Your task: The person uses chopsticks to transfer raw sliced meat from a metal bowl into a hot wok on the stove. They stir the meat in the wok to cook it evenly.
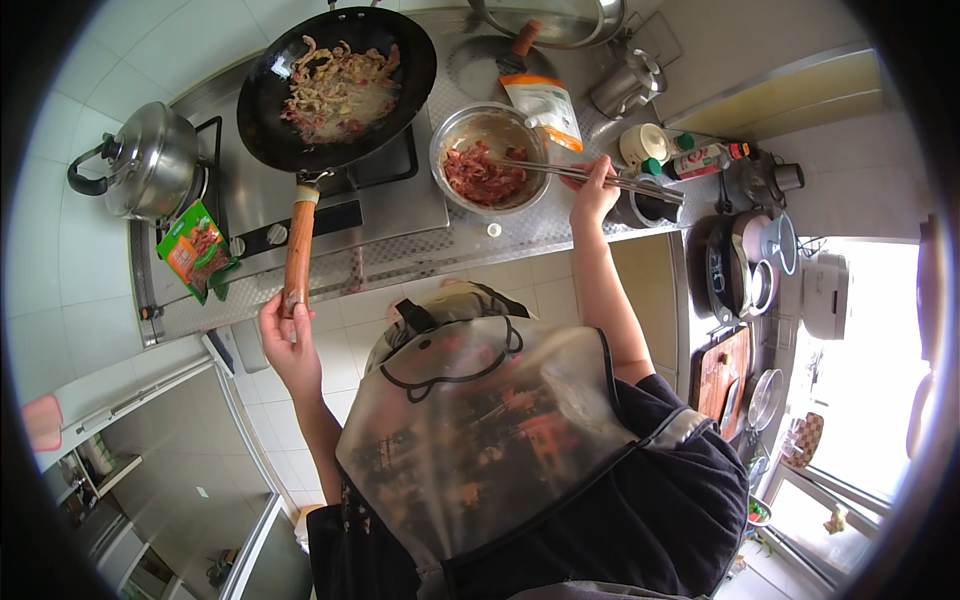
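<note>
My left hand [291,330] grips the end of the wooden handle [300,240] of a black wok [262,112]. Pale strips of partly cooked meat [341,90] lie in liquid inside the wok, which sits over the gas stove [390,199]. In my right hand [596,195] is a pair of long metal chopsticks [566,168]. Their tips reach into a stainless steel bowl [536,202] and touch the red raw meat strips [484,172] there. A whitish coating smears the bowl's inner wall.
A steel kettle [150,157] and a green packet [196,251] stand left of the wok. Behind the bowl are an orange-white pouch [546,109] and a glass lid [562,26]. Jars, a sauce bottle [697,163] and a steel pitcher [628,82] crowd the right. A small white cap [493,230] lies near the counter edge.
</note>
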Demonstrator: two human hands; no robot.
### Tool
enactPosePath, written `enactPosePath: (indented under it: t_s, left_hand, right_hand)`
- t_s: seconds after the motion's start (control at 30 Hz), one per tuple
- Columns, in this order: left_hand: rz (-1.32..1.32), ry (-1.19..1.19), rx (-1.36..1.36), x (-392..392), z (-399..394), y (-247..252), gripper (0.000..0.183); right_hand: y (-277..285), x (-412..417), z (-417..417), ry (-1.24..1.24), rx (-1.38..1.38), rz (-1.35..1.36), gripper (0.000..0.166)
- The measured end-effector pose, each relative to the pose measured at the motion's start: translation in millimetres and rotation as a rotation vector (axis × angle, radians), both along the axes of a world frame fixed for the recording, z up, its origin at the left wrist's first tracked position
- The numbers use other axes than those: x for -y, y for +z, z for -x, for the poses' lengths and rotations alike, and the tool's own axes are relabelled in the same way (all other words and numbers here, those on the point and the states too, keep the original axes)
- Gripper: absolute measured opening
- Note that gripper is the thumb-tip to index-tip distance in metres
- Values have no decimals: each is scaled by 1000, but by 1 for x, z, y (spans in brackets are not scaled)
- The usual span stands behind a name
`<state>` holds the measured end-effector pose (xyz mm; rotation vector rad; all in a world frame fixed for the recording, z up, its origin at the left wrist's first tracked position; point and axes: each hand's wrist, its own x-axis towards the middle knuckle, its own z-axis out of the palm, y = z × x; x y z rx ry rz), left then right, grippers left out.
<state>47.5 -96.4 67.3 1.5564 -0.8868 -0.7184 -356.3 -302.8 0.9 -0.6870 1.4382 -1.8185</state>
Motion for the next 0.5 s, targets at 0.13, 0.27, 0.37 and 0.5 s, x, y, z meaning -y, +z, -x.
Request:
enactPosePath:
  t_s: [0.13, 0.27, 0.37, 0.5]
  left_hand:
    - [18, -12, 7, 1, 0, -2, 28]
    - [19, -8, 5, 0, 0, -1, 28]
    - [23, -10, 1, 0, 0, 0, 27]
    - [21, -16, -10, 0, -1, 0, 28]
  right_hand:
    - [-17, 3, 18, -59, 210, -89, 34]
    - [-23, 0, 25, -77, 339, -137, 34]
    - [-22, -3, 29, -42, 393, -130, 35]
    - [-14, -3, 38, -4, 465, -82, 36]
